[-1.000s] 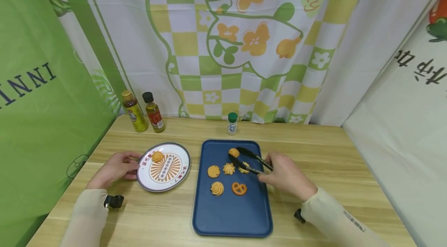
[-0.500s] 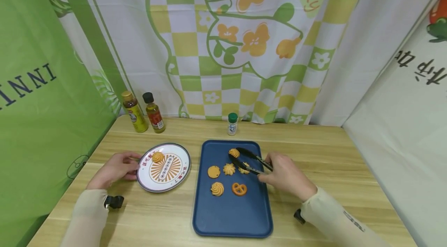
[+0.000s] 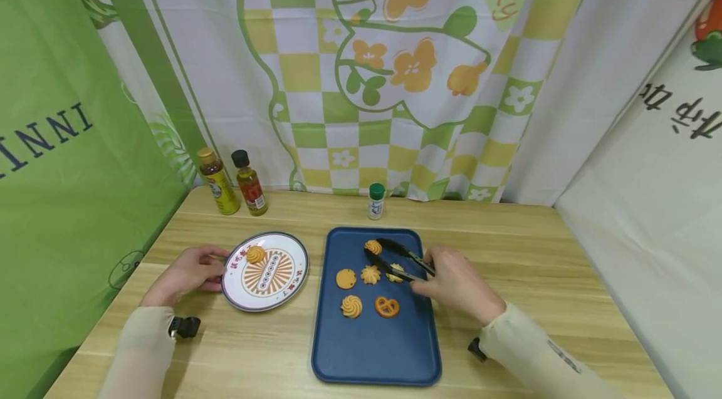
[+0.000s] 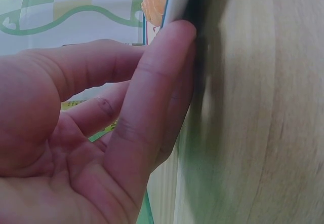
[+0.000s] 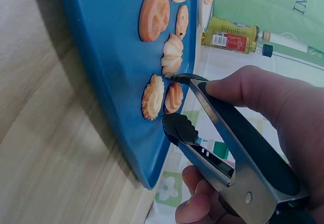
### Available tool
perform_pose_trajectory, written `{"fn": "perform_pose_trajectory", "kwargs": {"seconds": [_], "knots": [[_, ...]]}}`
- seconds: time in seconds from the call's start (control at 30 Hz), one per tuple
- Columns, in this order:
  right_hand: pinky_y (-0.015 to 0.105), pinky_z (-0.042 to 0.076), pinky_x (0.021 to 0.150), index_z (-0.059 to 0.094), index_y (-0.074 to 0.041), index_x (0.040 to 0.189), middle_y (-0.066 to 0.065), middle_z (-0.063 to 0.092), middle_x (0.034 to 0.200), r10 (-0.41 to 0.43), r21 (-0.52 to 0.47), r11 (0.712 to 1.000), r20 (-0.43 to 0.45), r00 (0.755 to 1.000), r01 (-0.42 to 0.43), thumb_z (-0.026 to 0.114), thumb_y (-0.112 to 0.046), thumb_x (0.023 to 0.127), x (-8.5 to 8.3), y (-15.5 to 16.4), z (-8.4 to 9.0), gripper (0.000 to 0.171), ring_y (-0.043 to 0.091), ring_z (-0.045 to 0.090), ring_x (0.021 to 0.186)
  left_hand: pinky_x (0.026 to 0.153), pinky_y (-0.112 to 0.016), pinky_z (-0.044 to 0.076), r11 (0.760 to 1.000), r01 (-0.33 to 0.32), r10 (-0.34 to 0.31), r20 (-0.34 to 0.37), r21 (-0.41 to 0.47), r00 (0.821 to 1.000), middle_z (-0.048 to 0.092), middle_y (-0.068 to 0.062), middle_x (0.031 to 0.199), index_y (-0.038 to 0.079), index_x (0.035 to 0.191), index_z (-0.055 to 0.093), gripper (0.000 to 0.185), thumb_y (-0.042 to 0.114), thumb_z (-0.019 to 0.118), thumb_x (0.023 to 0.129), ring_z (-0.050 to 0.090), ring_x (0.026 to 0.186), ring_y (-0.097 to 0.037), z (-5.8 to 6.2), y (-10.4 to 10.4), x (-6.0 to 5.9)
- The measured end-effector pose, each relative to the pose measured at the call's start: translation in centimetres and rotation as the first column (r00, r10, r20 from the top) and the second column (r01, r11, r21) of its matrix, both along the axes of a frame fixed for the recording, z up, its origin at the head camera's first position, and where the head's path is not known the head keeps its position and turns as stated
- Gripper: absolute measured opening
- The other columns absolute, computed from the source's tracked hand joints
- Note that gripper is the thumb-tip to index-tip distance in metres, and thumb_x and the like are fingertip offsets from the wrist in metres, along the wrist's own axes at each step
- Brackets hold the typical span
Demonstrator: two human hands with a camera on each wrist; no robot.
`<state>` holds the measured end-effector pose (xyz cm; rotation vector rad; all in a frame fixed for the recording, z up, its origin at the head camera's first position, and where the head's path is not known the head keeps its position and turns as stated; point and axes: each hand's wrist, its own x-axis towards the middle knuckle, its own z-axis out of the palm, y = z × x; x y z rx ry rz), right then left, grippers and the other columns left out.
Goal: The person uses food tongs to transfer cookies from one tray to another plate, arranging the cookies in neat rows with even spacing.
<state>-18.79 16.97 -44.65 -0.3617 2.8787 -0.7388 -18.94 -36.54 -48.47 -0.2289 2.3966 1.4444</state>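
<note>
While the left hand [image 3: 183, 274] rests on the wooden table [image 3: 536, 261], its fingertips [image 4: 177, 36] pressing the rim of the round white patterned plate [image 3: 284, 289], the right hand [image 3: 457, 283] grips black metal tongs [image 3: 397, 259]. Their tips stand spread around a swirled orange cookie [image 3: 372, 247] at the far end of the dark blue rectangular tray [image 3: 372, 349], not yet pinching it.

- Right hand [image 5: 263, 148] grips black tongs [image 5: 223, 143], thumb on the upper arm, fingers curled under the lower.
- Tong tips apart, around a swirl cookie [image 5: 173, 97] on the blue tray [image 5: 101, 57].
- Flower-shaped cookie [image 5: 153, 97] just beside it; more cookies further along the tray.
- Two bottles [image 5: 238, 35] beyond the tray, on the wooden table [image 5: 45, 158].
</note>
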Motion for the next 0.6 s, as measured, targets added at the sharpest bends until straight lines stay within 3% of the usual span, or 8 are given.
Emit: {"fn": "perform_pose_trajectory", "kwargs": {"seconds": [0.43,0.6], "knots": [[0.029,0.052,0.066,0.072,-0.004,0.116,0.008,0.072,0.101,0.033,-0.020,0.999,-0.025,0.999,-0.033,0.092,-0.031,0.085,-0.4,-2.2,0.3,0.046,0.017,0.058,0.079,0.081,-0.033,0.075,1.000,-0.004,0.004,-0.006,0.005,1.000,0.068,-0.024,0.118,-0.019,0.156,0.044,0.051,-0.006,0.060,0.109,0.073,0.091,-0.019,-0.2,-0.2,0.1],[0.035,0.060,0.070,0.072,-0.003,0.120,0.010,0.073,0.106,0.048,-0.036,0.998,-0.014,0.999,-0.049,0.093,-0.032,0.086,-0.4,-3.4,0.1,0.049,0.017,0.060,0.081,0.081,-0.033,0.075,1.000,0.000,0.000,-0.006,0.006,1.000,0.068,-0.025,0.119,-0.018,0.157,0.044,0.052,-0.004,0.060,0.109,0.074,0.091,-0.019,-0.3,-0.2,0.0]]}}
